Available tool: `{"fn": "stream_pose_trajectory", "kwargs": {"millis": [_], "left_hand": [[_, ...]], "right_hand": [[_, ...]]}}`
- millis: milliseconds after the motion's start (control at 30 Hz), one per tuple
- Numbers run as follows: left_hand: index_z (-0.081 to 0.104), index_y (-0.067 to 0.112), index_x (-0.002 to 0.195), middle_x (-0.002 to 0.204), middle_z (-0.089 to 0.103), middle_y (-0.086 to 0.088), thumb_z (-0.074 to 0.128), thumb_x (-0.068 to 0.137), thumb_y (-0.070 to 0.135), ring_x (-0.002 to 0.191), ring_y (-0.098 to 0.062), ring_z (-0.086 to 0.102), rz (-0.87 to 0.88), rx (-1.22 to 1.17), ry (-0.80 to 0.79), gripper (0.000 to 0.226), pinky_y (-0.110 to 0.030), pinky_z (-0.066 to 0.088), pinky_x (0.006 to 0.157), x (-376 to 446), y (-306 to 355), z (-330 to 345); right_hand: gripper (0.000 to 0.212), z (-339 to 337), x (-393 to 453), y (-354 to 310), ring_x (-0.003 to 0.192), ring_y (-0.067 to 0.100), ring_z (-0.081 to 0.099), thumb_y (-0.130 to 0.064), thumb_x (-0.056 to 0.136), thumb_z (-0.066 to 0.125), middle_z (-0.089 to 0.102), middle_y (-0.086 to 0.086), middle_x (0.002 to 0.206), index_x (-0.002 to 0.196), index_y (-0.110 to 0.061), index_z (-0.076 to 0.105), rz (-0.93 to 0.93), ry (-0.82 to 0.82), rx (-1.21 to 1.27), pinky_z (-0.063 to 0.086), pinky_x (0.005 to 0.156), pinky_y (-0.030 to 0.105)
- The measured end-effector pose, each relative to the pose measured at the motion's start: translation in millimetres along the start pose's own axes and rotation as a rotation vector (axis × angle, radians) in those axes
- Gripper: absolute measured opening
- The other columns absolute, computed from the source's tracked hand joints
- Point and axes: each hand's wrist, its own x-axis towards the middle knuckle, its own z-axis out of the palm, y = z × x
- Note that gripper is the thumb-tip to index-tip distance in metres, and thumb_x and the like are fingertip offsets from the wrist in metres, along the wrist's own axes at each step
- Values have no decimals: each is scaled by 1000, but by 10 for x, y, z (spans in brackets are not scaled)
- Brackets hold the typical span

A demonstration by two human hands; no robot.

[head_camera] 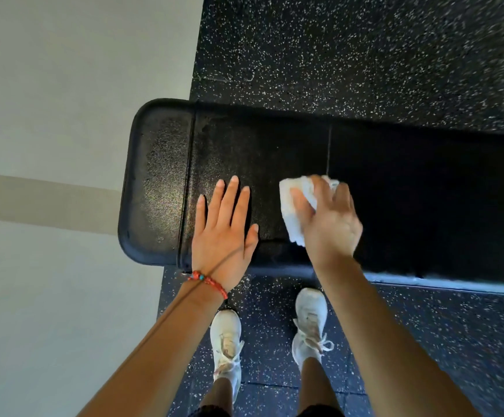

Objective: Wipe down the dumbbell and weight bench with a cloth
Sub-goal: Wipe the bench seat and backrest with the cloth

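Observation:
A black padded weight bench (pixel 160 182) runs across the middle of the head view, its rounded end at the left. My left hand (pixel 225 233) lies flat and open on the pad, fingers spread, a red beaded bracelet on the wrist. Just to its right, my right hand (pixel 329 221) presses a crumpled white cloth (pixel 289 203) onto the bench surface, near a seam in the padding. The cloth shows past my fingers on the left side. No dumbbell is in view.
Black rubber flooring with white speckles (pixel 365 49) lies beyond and under the bench. A pale smooth floor (pixel 49 85) with a tan stripe borders it on the left. My two white sneakers (pixel 226 344) stand close to the bench's near edge.

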Motion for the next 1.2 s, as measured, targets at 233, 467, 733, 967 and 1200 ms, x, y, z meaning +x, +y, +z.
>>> {"fn": "stream_pose_trajectory", "kwargs": {"millis": [233,467,733,967,1200], "left_hand": [[42,5,137,147,37,-15,36,89,30,137,-33,29,-23,4,23,54,-49,14,112,16,36,82],[43,3,136,144,39,-17,36,91,30,135,-34,30,-94,-3,67,53,-49,14,111,86,356,108],[43,7,137,146,38,-15,37,90,32,136,-34,29,-94,-23,45,53,-52,17,110,448,879,222],[40,8,138,147,36,-15,34,92,34,137,-32,26,-87,26,67,54,-46,9,112,450,862,320],[42,6,137,146,38,-16,36,92,32,136,-34,29,-89,44,84,53,-51,15,111,444,895,296]], "right_hand": [[42,234,834,-178,95,26,55,-48,93,43,54,14,110,120,-18,55,121,-39,-42,36,60,29],[38,81,845,164,83,33,56,-42,92,49,56,20,99,114,-14,60,-87,-92,41,44,55,35],[41,-168,1042,1053,89,36,57,-44,90,51,55,22,109,120,-16,58,242,-51,10,31,59,32],[38,-39,908,518,80,32,60,-42,89,52,58,19,96,110,-13,62,97,-119,87,46,52,35],[42,-293,901,1389,84,39,59,-44,90,52,57,24,102,117,-13,60,164,-61,34,42,56,34]]}}
